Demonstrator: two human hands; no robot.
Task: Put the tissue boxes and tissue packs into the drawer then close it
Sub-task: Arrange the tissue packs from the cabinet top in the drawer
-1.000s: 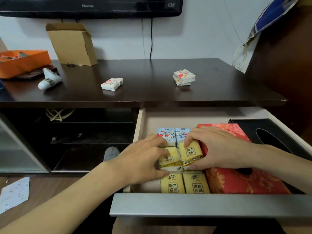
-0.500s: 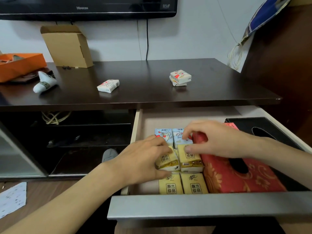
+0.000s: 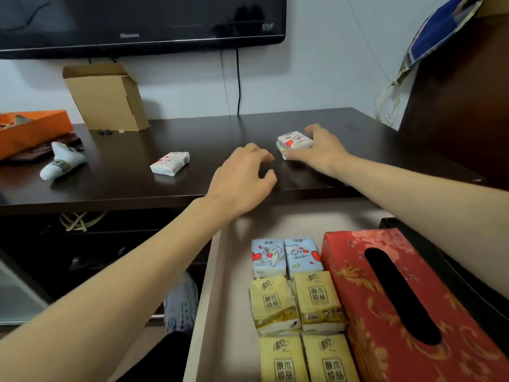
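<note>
Where both hands earlier pressed drawer packs, right hand [image 3: 319, 153] now clasps stacked packs [image 3: 294, 143]; left hand [image 3: 242, 180] hovers empty, half-curled.

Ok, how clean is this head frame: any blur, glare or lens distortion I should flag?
Head view: the left hand is softened by motion blur, as is the right hand on the stacked tissue packs; the TV screen carries dim reflections; the dark tabletop shows a soft sheen; wide-angle bending curves the frame edges; printing on the yellow packs in the drawer stays legible.

Tissue pks [image 3: 286, 299]: 9. Tissue boxes [image 3: 355, 274]: 2. Hands [image 3: 242, 183]: 2.
</note>
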